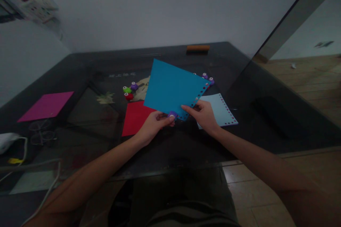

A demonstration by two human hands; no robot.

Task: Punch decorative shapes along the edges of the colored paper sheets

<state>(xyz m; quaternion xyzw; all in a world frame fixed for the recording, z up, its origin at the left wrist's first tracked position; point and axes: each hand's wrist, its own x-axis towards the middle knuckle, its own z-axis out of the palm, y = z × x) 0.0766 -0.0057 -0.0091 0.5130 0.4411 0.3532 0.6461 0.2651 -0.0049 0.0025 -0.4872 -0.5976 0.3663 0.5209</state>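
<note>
Above the middle of the dark glass table [80,138], a blue paper sheet [172,88] is held up, tilted, with a row of small punched holes running along its edge toward 4 o'clock. At the sheet's lowest corner sits a small purple paper punch [172,115], clamped over the paper edge. The left hand [154,125] is closed around that punch, thumb on top and fingers curled beneath. The right hand [204,115] pinches the punched edge just at 3 o'clock of the punch, index finger stretched along the paper, the other fingers folded under it.

Under the right hand, flat on the table, lies a light blue sheet [222,108] whose border also carries a line of punched holes. At 9 o'clock of the left hand a red sheet [134,117] lies flat, partly covered by the blue one. Toward 11 o'clock from the hands, 3 small punches stand together: green [126,89], purple [134,86] and red [129,96]. At 1 o'clock, past the blue sheet's far corner, 2 more purple punches [207,77] peek out. Well apart at 9 o'clock lies a magenta sheet [46,105]. At 12 o'clock, on the table's far edge, rests a brown wooden block [198,48].
</note>
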